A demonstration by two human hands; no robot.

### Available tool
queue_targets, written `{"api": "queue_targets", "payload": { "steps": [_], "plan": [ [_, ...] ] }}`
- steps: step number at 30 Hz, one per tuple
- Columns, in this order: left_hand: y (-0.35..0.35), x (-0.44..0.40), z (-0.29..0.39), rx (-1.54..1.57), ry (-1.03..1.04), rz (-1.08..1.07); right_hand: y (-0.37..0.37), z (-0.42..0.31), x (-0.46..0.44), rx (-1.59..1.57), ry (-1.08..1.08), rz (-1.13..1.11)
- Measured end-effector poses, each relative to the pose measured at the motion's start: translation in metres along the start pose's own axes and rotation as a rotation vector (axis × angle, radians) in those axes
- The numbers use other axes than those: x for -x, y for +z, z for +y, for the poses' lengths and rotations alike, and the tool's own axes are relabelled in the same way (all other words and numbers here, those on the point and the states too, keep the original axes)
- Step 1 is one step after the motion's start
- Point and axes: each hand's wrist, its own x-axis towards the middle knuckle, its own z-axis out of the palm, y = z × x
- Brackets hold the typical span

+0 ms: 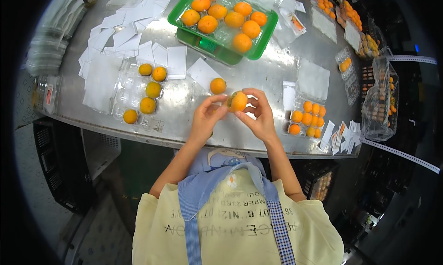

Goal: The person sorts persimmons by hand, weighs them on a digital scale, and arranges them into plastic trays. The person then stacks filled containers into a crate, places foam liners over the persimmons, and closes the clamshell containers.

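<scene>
An orange fruit (239, 101) with a greenish patch on its left side is held up between my two hands, above the metal table's near part. My right hand (258, 113) grips it from the right with thumb and fingers. The fingertips of my left hand (208, 116) are pinched at the fruit's left side. Just behind, a single orange fruit (218, 85) rests on the table beside a white card (203, 73). To the left, a clear plastic tray (124, 96) holds several fruits along its right side and one at its lower corner.
A green basket (264, 46) of oranges sits on a green scale (207, 45) at the back. White cards (131, 36) lie scattered at the left. A filled clear pack (307, 119) stands at the right, near upright cards (342, 136). The table edge (152, 136) runs before me.
</scene>
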Motion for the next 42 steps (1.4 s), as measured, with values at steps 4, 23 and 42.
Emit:
{"api": "queue_targets", "payload": {
  "steps": [4, 23, 42],
  "plan": [
    [-0.008, -0.001, -0.005, 0.018, -0.040, 0.054, -0.018, -0.009, -0.046, 0.016, -0.057, 0.047],
    [-0.046, -0.009, -0.014, 0.098, -0.029, 0.123, 0.007, -0.025, -0.188, 1.133, -0.505, 0.014],
    [-0.044, 0.017, -0.022, -0.071, -0.083, 0.209, -0.033, 0.030, -0.022, 0.721, -0.430, 0.234]
  ]
}}
